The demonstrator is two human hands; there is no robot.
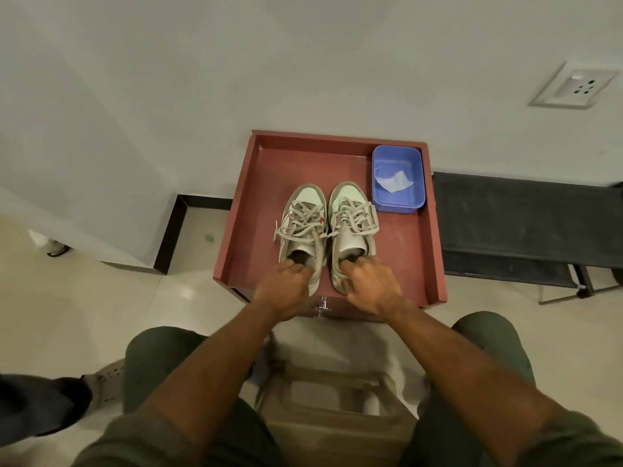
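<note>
While the left sneaker (303, 227) and the right sneaker (352, 224) stand side by side on the red desk (404, 264), the left hand (285, 288) and the right hand (371, 284) each grip the nearer heel, fingers curled inside.

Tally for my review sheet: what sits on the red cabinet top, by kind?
Sneakers: 2
Blue tub: 1
White wipe, inside the tub: 1
Total: 4

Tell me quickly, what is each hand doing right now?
Left hand: grips the heel of the left pale green and beige laced sneaker.
Right hand: grips the heel of the right matching sneaker.
</note>
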